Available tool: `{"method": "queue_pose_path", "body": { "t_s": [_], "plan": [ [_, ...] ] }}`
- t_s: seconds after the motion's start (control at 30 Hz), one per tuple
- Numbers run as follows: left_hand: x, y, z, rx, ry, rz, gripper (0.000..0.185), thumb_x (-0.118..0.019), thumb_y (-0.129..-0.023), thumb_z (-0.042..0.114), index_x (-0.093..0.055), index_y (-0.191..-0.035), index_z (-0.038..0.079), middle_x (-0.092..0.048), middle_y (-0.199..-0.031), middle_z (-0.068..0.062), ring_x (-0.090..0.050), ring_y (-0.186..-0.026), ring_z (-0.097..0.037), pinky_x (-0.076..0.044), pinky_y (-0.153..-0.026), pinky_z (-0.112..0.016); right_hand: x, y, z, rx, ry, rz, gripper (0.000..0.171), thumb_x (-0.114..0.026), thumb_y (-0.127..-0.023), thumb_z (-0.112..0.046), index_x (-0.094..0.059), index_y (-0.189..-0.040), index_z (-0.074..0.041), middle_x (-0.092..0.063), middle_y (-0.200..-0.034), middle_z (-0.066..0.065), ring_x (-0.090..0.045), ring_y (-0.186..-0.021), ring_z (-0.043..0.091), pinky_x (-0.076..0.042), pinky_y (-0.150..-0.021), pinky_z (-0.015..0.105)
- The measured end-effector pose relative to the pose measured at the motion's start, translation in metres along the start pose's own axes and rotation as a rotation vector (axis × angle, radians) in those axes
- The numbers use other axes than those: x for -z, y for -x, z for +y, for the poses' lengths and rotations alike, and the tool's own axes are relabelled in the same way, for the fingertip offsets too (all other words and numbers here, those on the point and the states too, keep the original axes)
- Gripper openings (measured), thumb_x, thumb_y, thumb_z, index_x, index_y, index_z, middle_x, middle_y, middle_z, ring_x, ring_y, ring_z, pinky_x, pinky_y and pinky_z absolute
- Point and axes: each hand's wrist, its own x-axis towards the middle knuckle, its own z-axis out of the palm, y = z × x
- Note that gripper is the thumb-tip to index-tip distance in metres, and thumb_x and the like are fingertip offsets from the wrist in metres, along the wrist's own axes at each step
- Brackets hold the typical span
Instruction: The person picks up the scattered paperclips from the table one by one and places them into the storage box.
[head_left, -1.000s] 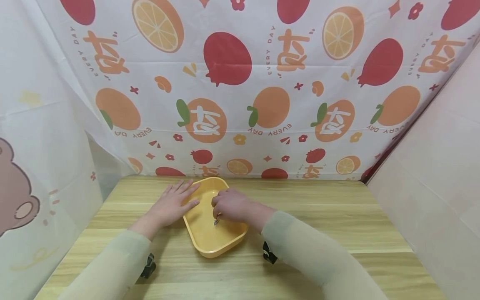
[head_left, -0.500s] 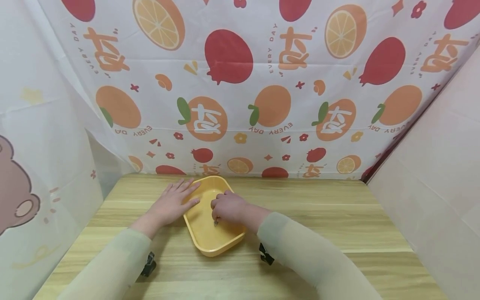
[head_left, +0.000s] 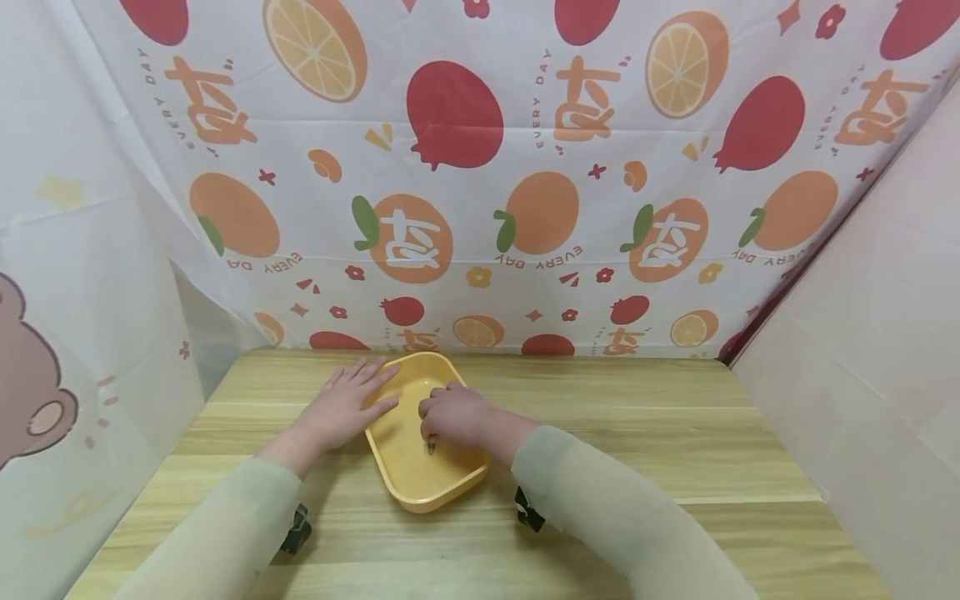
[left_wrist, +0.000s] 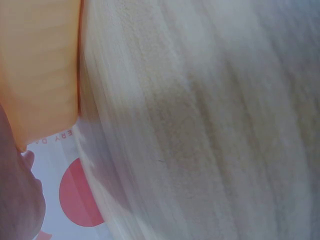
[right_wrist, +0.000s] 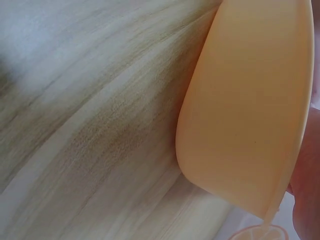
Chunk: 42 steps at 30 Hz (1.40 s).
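A yellow rectangular tray (head_left: 416,492) with rounded corners and raised walls stands at an angle near the back of the table. My left hand (head_left: 341,410) rests on its left rim, fingers spread and straight. Over the inside of the tray, my right hand (head_left: 456,415) has its fingers curled and pinches a small shiny metallic piece (head_left: 431,447). Only the piece's lower end shows below the fingers; I cannot tell what it is. The left wrist view shows the tray's outer wall (left_wrist: 40,70), and the right wrist view shows the wall on the other side (right_wrist: 240,110).
The wood-grain table (head_left: 637,475) extends to both sides and in front of the tray. Behind it hangs a fruit-printed cloth (head_left: 480,217), with pale sheets at left (head_left: 90,250) and right (head_left: 885,333). Black devices are worn at both wrists.
My right hand and forearm have shifted slightly left and toward me, and less of the metallic piece shows below the fingers. The left hand stays on the rim.
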Motion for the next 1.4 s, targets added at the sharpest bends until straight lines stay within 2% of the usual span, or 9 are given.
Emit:
{"method": "queue_pose_path", "body": {
  "t_s": [0.27,0.47,0.6,0.97,1.4],
  "plan": [
    [-0.001,0.0,0.0,-0.001,-0.001,0.012,0.065,-0.045,-0.102,0.054,-0.033,-0.157,0.023,-0.023,-0.163,-0.012,-0.013,-0.149,-0.042,-0.006,-0.118,-0.063,0.006,0.004,0.002,-0.022,-0.019,0.052,0.015,-0.069,-0.092,-0.038,-0.078,-0.103,-0.036,-0.063,-0.113,-0.016,-0.054,-0.103,0.009,-0.043,-0.086,0.028],
    [-0.001,0.0,-0.001,-0.004,-0.011,0.012,0.064,-0.045,-0.102,0.054,-0.033,-0.157,0.022,-0.023,-0.163,-0.012,-0.014,-0.149,-0.043,-0.007,-0.117,-0.064,0.01,0.009,0.003,-0.045,-0.03,0.073,0.017,-0.069,-0.092,-0.039,-0.078,-0.107,-0.036,-0.063,-0.12,-0.015,-0.054,-0.111,0.009,-0.044,-0.094,0.032],
    [0.0,-0.001,-0.001,-0.002,-0.014,0.011,0.065,-0.044,-0.102,0.055,-0.032,-0.157,0.022,-0.022,-0.163,-0.011,-0.013,-0.149,-0.043,-0.006,-0.117,-0.064,0.014,0.013,0.005,-0.047,-0.047,0.107,0.017,-0.069,-0.093,-0.039,-0.078,-0.107,-0.035,-0.063,-0.122,-0.014,-0.054,-0.112,0.009,-0.045,-0.095,0.031],
    [0.0,-0.002,0.0,-0.006,-0.019,0.012,0.066,-0.041,-0.102,0.057,-0.032,-0.157,0.022,-0.021,-0.164,-0.011,-0.012,-0.149,-0.043,-0.005,-0.117,-0.064,0.021,0.035,0.014,-0.054,-0.133,0.208,0.017,-0.07,-0.093,-0.035,-0.079,-0.107,-0.031,-0.066,-0.121,-0.007,-0.057,-0.114,0.012,-0.045,-0.097,0.032],
    [0.0,-0.002,0.0,-0.005,-0.01,0.01,0.065,-0.046,-0.102,0.052,-0.032,-0.157,0.02,-0.02,-0.164,-0.011,-0.011,-0.149,-0.043,-0.003,-0.118,-0.063,0.016,0.067,0.023,-0.088,-0.201,0.313,0.017,-0.07,-0.094,-0.031,-0.079,-0.108,-0.027,-0.066,-0.125,-0.002,-0.055,-0.122,0.016,-0.043,-0.103,0.037]
  ]
}}
